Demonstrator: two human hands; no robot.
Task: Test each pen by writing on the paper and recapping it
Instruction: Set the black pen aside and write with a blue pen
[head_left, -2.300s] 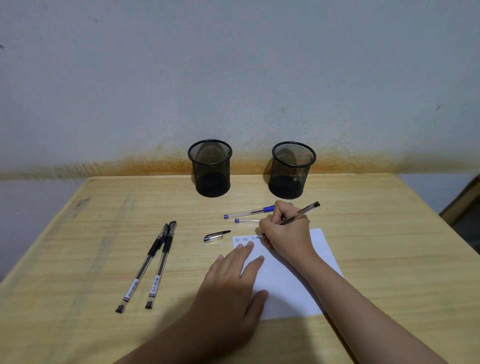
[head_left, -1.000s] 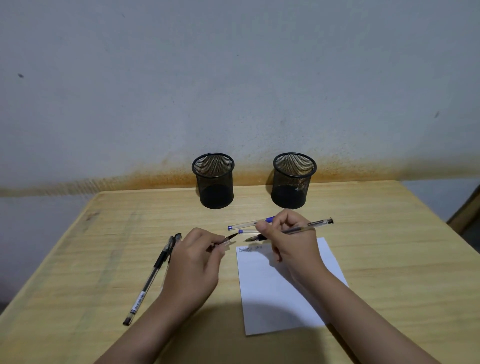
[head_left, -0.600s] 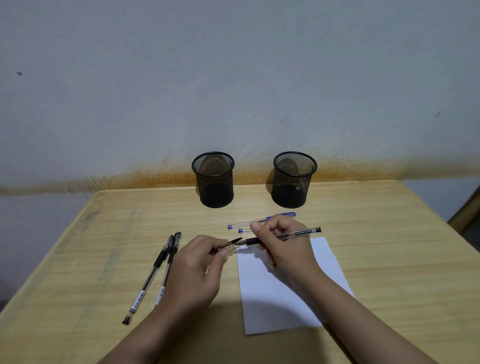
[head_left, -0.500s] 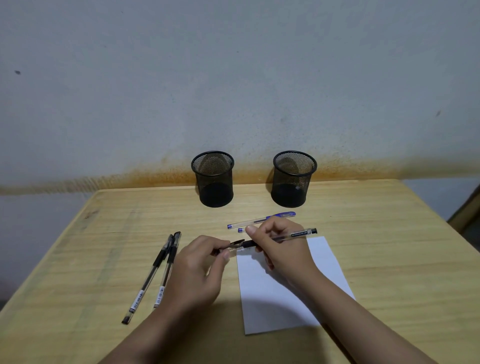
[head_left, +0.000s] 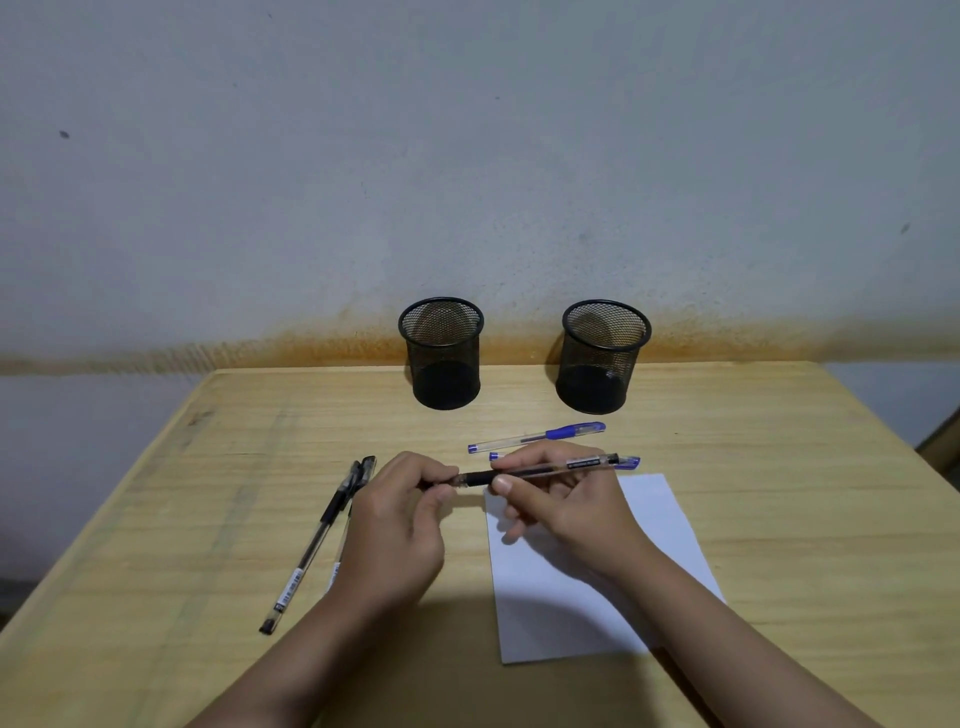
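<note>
Recapping | right hand pinches clear-barrelled black gel pen over white paper sheet's far edge | left hand closed around its cap, hidden | push straight along barrel until seated

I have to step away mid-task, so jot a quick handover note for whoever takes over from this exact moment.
Left hand: shut on the cap end of the black pen, pressing the cap on.
Right hand: shut on the same pen's barrel, held above the top edge of the paper.
Two black pens lie capped left of the hands; two blue pens lie behind the hands, in front of two mesh cups.
Done: this pen appears nearly recapped.
Left: seat the cap, set the pen down, test any pens not yet tried.
</note>
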